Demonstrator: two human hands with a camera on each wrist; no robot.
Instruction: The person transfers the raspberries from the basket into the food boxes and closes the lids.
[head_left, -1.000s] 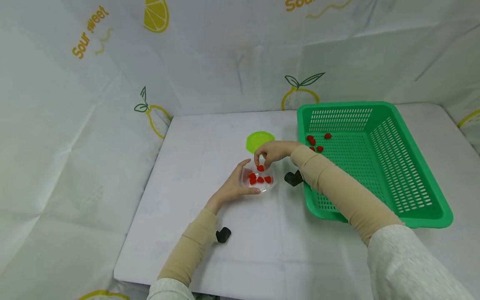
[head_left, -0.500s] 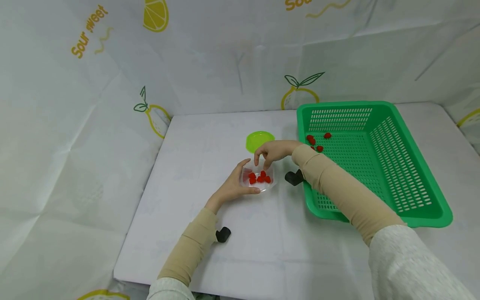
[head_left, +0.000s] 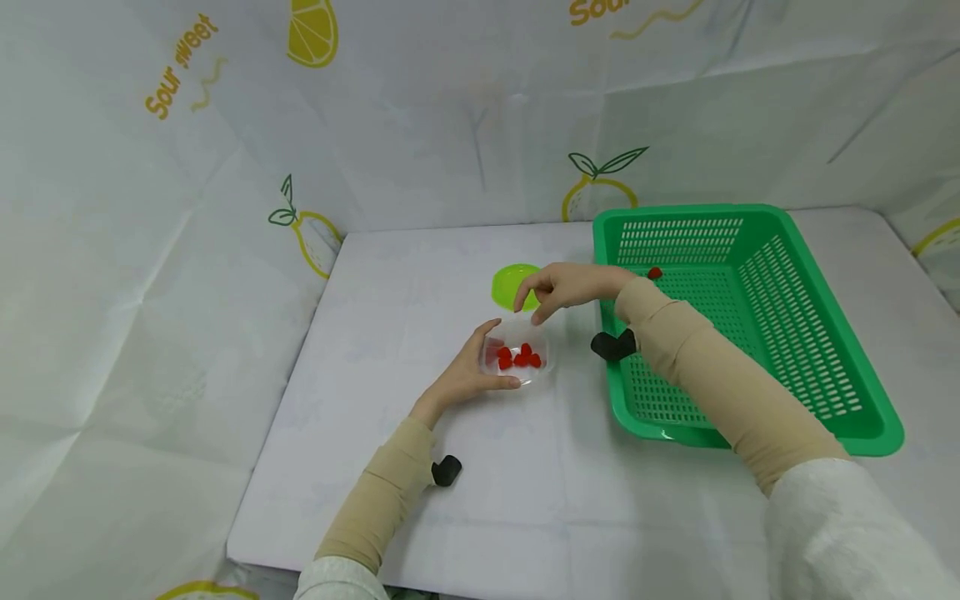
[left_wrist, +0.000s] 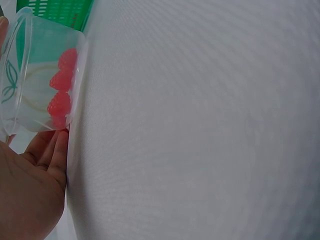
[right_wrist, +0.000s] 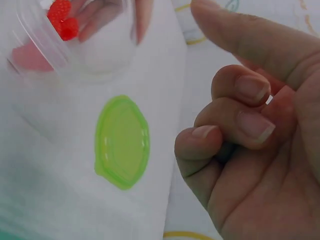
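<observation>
Right hand point(head_left: 567, 287) has lifted off the cup point(head_left: 516, 360), now empty, fingers loosely curled, above the lid point(head_left: 513, 282). Left hand point(head_left: 467, 372) grips the cup mid-table.

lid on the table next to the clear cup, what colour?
Lime green. The lid lies flat on the white table; the right wrist view shows it best.

The little tub point(head_left: 516, 357) was clear, thin plastic with a slight gloss; the lime lid point(head_left: 516, 283) smooth and shiny; the green basket point(head_left: 750, 333) hard perforated plastic; the table cover point(head_left: 420, 467) matt white, finely woven and creased
</observation>
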